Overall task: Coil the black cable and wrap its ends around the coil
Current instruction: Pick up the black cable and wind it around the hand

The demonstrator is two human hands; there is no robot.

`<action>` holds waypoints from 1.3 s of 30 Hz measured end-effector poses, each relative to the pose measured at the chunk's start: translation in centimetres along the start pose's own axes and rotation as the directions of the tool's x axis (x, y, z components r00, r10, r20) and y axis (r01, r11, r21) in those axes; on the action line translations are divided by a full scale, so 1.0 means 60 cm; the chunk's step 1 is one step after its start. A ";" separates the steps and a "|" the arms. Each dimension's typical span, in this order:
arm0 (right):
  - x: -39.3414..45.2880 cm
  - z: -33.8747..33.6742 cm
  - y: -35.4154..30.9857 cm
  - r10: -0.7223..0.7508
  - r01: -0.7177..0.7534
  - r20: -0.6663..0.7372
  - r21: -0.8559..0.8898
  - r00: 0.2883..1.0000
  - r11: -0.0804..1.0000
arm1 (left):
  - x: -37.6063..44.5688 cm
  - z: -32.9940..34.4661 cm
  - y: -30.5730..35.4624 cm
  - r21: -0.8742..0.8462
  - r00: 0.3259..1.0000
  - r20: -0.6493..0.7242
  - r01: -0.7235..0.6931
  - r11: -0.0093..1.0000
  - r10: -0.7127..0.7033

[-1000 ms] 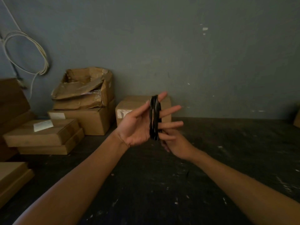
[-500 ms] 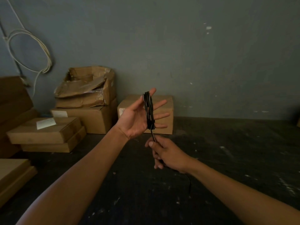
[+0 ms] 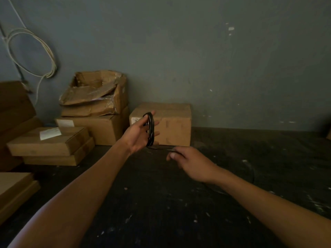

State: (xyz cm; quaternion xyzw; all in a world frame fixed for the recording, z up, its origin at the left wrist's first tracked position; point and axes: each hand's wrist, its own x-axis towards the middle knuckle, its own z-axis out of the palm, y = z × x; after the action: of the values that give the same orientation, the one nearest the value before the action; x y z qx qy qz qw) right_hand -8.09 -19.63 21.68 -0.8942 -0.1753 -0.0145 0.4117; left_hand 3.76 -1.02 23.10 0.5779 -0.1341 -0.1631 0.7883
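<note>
The black cable (image 3: pixel 150 128) is seen largely coiled already, its loops wound over the spread fingers of the left hand (image 3: pixel 139 135), whose grip stays apart inside the coil, in front of the sealed cardboard box (image 3: pixel 172 122) against the wall. One loose tail runs from the coil's lower end, just beside the box's base, to the right hand (image 3: pixel 188 161), whose grip is pinched together on it above the dark counter (image 3: pixel 161 203), so the remaining slack and the end-wrapping are judged not yet done. A white label (image 3: pixel 135 120) is carried on the box's left face, but its writing cannot be read
</note>
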 end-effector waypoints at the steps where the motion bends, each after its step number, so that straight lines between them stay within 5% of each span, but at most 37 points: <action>1: 0.003 -0.012 -0.004 0.001 -0.001 -0.013 -0.013 1.000 1.000 | -0.003 -0.008 -0.009 0.004 1.000 -0.012 0.018 1.000 -0.018; 10: 0.037 -0.091 -0.006 -0.093 0.057 -0.093 -0.334 0.991 0.941 | -0.033 -0.004 -0.056 0.124 0.965 0.174 0.177 0.976 -0.197; 22: 0.045 -0.177 -0.010 -0.219 0.092 -0.135 -0.613 0.966 0.785 | -0.051 0.030 -0.097 0.316 0.830 0.355 0.326 0.891 -0.429; 31: 0.055 -0.211 0.035 -0.221 0.074 -0.158 -0.630 0.962 0.773 | -0.074 0.071 -0.099 0.317 0.745 0.495 0.323 0.891 -0.447; 39: 0.061 -0.181 0.110 -0.119 0.010 -0.226 -0.430 0.967 0.903 | -0.087 0.110 -0.052 0.145 0.674 0.683 0.252 0.957 -0.281</action>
State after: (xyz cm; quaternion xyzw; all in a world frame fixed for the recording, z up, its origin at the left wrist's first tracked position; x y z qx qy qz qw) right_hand -1.22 -30.54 24.66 -0.9472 -0.1451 -0.1769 0.2246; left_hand -3.97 -5.45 21.99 0.5018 -0.3383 -0.4792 0.6357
